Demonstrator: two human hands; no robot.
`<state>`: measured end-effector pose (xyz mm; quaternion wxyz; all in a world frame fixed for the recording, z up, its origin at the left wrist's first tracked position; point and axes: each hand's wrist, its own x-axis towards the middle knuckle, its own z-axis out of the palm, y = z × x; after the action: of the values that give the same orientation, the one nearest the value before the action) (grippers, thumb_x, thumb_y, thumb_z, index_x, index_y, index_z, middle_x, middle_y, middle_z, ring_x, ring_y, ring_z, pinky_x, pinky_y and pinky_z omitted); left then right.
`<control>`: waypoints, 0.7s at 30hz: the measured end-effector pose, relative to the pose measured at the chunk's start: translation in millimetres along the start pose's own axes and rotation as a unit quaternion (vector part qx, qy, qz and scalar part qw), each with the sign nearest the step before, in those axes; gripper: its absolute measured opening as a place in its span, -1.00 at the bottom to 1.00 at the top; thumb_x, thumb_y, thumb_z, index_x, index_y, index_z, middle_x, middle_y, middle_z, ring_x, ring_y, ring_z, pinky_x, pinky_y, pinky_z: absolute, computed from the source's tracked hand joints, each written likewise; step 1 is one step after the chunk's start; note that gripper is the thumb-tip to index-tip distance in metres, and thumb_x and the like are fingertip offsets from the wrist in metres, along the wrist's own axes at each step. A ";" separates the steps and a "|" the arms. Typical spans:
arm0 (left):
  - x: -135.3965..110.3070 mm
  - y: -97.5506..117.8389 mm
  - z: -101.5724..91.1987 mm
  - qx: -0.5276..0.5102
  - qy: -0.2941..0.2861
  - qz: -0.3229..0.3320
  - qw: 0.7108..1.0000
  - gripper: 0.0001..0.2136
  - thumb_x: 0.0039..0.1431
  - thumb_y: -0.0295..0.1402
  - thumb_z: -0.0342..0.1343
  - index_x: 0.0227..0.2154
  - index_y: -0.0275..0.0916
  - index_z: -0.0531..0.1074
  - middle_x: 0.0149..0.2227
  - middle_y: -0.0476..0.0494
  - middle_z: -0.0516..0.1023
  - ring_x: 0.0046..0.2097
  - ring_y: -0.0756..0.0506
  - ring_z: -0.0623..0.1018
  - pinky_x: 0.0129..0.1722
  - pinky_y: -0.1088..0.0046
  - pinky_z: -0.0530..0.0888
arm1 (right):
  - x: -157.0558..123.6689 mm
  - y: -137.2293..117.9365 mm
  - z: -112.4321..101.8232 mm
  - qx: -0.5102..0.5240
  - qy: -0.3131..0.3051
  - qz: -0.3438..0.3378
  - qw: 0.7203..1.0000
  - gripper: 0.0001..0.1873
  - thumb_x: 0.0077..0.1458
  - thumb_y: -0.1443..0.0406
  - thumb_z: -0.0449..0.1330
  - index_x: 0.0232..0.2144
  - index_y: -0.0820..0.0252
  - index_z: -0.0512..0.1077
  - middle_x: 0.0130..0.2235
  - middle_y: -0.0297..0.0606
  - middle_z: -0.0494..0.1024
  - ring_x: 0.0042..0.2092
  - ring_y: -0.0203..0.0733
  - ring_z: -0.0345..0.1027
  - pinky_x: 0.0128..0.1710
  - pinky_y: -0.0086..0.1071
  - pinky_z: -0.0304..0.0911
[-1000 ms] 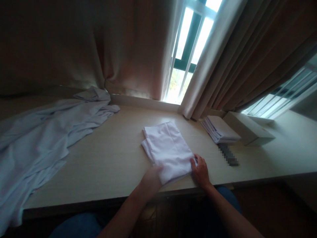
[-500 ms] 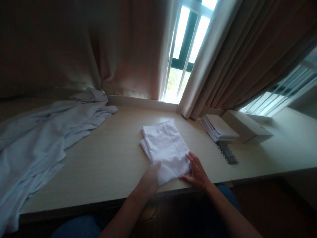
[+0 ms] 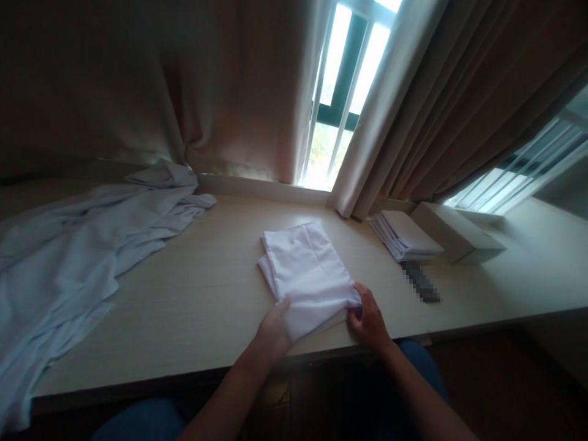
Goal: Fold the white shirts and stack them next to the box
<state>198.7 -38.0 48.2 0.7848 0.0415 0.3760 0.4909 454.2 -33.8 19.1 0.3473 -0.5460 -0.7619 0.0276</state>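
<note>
A folded white cloth garment (image 3: 310,269) lies near the front edge of the table, in the middle of the head view. My left hand (image 3: 274,331) grips its near left corner, thumb on top and the other fingers hidden beneath or behind the fabric. At the near right corner, my right hand (image 3: 369,317) pinches the edge of the garment between thumb and fingers. The near edge slants between the two hands, with a lower layer showing under it. Whether the garment is a shirt I cannot tell.
Loose white garments (image 3: 92,239) are heaped along the left side, hanging over the front edge. To the right stand a folded white stack (image 3: 408,236), a pale box (image 3: 459,233) and a pixelated dark object (image 3: 420,282). Curtains (image 3: 239,92) hang behind the table (image 3: 184,306).
My right hand has closed on the near right corner and shifted slightly right, drawing the fabric outward. My left hand has moved a little left and up along its corner.
</note>
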 end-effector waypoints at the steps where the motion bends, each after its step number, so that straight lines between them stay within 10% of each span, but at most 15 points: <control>1: -1.3 0.6 0.6 0.002 0.004 -0.001 1.000 -0.57 0.17 -0.29 0.11 0.08 -0.32 0.32 -0.11 -0.30 0.60 -0.18 -0.19 0.62 -0.06 0.16 0.54 | 0.2 -0.1 -0.7 0.001 0.002 0.000 1.000 -0.39 0.10 0.28 0.03 0.21 0.18 0.10 0.18 -0.04 0.26 0.24 0.02 0.08 0.20 0.02 0.11; 21: -0.7 -4.3 1.1 0.037 0.022 0.005 0.999 -0.61 0.10 -0.42 0.13 0.03 -0.30 0.39 -0.12 -0.29 0.61 -0.05 -0.23 0.58 -0.09 0.31 0.56 | -4.6 12.8 8.0 -0.007 0.061 0.126 0.990 -0.47 0.05 0.42 -0.05 0.11 0.19 0.23 0.00 -0.05 0.42 0.02 -0.01 0.31 0.01 -0.14 0.26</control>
<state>202.4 -40.5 47.5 0.7720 0.0612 0.4109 0.4810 460.8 -29.9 5.4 0.3829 -0.6408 -0.6647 0.0322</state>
